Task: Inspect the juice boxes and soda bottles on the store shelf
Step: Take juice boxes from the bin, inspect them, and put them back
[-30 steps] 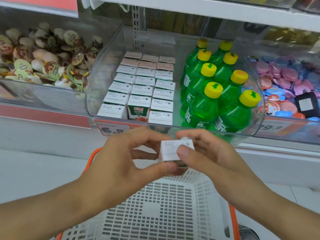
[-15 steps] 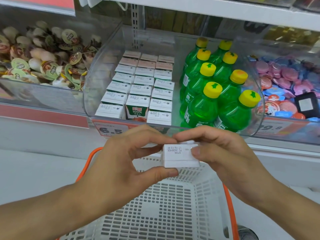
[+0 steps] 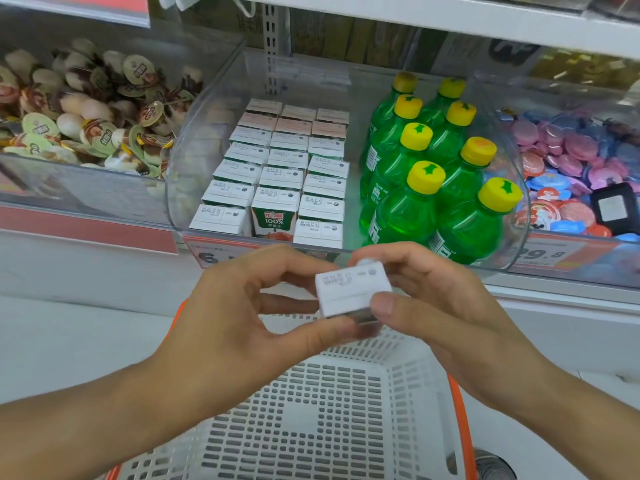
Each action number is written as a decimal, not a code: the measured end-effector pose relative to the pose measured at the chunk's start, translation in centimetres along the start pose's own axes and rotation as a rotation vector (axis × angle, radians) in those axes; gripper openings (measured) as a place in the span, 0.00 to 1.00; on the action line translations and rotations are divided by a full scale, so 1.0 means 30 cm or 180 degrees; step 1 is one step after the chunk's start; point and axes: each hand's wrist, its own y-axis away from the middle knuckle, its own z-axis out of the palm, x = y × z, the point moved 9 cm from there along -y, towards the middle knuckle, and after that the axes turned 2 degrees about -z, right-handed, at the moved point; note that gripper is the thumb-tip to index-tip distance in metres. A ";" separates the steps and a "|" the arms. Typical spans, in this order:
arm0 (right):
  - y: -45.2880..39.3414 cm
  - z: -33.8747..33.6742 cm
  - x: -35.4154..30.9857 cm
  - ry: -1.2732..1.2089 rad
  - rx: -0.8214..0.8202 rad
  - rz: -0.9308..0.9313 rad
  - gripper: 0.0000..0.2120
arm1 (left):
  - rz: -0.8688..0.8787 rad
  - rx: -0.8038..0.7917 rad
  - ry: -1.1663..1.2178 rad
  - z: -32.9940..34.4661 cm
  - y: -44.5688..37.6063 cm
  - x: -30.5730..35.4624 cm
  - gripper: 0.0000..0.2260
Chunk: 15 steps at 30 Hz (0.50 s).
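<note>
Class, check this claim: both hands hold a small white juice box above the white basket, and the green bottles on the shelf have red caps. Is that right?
One detail is wrong: the head view shows the green bottles have yellow caps, not red. The rest stands: both hands, left and right, hold the juice box above the basket.

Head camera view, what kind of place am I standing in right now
Most likely a grocery or convenience store aisle. Price tags line the shelf edge, a clear bin holds juice boxes and green soda bottles, and a shopping basket sits below your hands.
</note>
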 end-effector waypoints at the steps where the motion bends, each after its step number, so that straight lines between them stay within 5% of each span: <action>1: 0.001 0.010 0.002 0.0000 -0.0012 0.0046 0.18 | -0.0107 0.0066 0.0125 -0.006 -0.002 -0.008 0.16; 6: -0.003 0.006 0.022 0.0365 0.0242 0.0239 0.17 | -0.0654 0.0115 0.0902 -0.003 -0.003 -0.049 0.13; 9: -0.008 0.003 0.032 0.0391 0.0292 0.0320 0.16 | -0.0743 0.0092 0.0924 0.001 0.000 -0.040 0.21; 15: 0.002 0.074 0.072 0.0330 -0.0380 0.0517 0.19 | -0.0855 0.0042 0.1015 0.014 0.010 -0.048 0.16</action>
